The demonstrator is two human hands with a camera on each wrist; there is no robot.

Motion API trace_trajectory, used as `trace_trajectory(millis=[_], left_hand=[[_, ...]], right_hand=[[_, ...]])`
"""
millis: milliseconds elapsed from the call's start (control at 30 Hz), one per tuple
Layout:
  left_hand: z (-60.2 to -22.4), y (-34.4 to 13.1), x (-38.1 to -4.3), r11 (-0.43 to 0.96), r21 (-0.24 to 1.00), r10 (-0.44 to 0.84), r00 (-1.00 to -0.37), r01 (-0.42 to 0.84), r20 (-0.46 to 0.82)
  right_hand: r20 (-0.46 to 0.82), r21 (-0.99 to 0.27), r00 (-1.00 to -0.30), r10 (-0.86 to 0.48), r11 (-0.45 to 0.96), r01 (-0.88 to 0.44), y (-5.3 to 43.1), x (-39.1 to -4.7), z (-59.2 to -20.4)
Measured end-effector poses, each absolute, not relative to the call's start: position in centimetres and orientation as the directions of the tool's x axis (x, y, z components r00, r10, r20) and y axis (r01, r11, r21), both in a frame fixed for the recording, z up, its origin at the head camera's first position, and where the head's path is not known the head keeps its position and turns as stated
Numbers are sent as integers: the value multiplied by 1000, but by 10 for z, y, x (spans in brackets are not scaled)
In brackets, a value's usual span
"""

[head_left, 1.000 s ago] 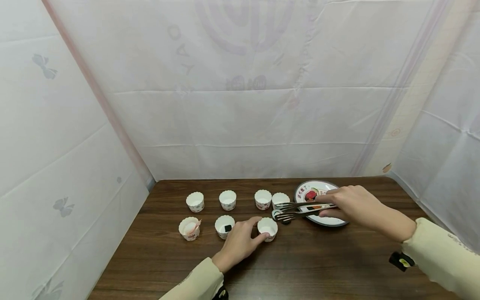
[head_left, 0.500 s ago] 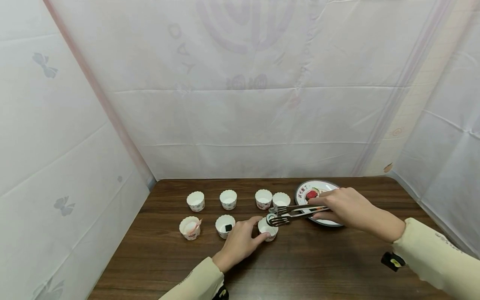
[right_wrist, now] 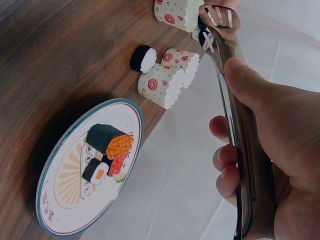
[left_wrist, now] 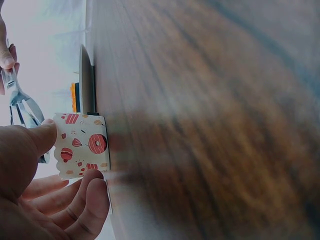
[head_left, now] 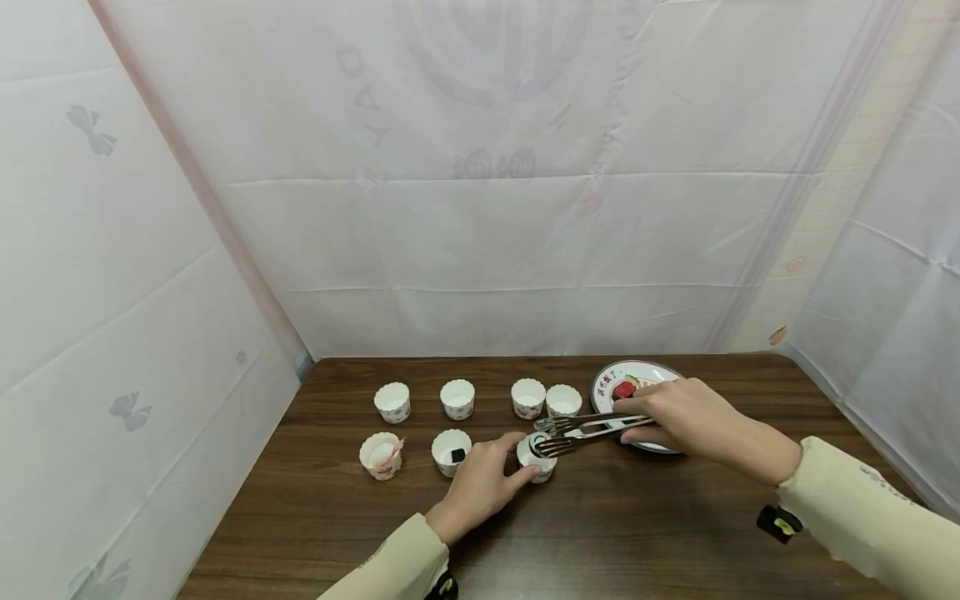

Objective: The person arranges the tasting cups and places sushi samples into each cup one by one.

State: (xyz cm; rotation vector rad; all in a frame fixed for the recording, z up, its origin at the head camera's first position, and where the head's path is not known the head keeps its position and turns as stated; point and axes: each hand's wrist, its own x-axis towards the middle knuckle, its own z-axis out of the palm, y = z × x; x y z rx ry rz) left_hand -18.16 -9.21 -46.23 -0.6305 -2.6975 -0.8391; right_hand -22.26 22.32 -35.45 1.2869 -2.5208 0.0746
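My left hand [head_left: 480,483] grips a white paper baking cup [left_wrist: 82,145] with red printed pictures, thumb near the scalloped rim and fingers around the other side. My right hand [head_left: 690,421] holds metal serving tongs [right_wrist: 247,165] with slotted heads. Between the heads is a small sushi roll [head_left: 536,442] with a dark wrap, right at the mouth of the gripped cup and partly hidden by the tongs. Left of that cup, another baking cup [head_left: 442,465] has a black-wrapped piece inside. One more front cup [head_left: 381,471] contains a white and pink piece.
Several cups, among them a back-left cup [head_left: 392,408], line the back. A round plate [right_wrist: 55,200] on the right bears a roe-topped roll [right_wrist: 111,141], a small roll [right_wrist: 95,171] and a red piece. Another small roll [right_wrist: 143,59] lies on the wooden table [head_left: 645,533].
The right hand has moved left with the tongs, bringing the sushi roll from beside the plate to the gripped cup's mouth. The left hand has stayed on its cup.
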Motion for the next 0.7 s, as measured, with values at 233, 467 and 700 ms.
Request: trace_trajectory(millis=[233, 467, 700], left_hand=[[-461, -92, -181, 734, 481, 331, -871, 480, 364], [-462, -92, -181, 739, 467, 331, -866, 485, 376], [-462, -92, -182, 748, 472, 325, -877, 467, 353]], right_hand=[[304, 97, -548, -779, 598, -796, 222, -224, -360], [317, 78, -570, -758, 619, -781, 226, -224, -361], [315, 58, -576, -754, 622, -781, 227, -224, -359]])
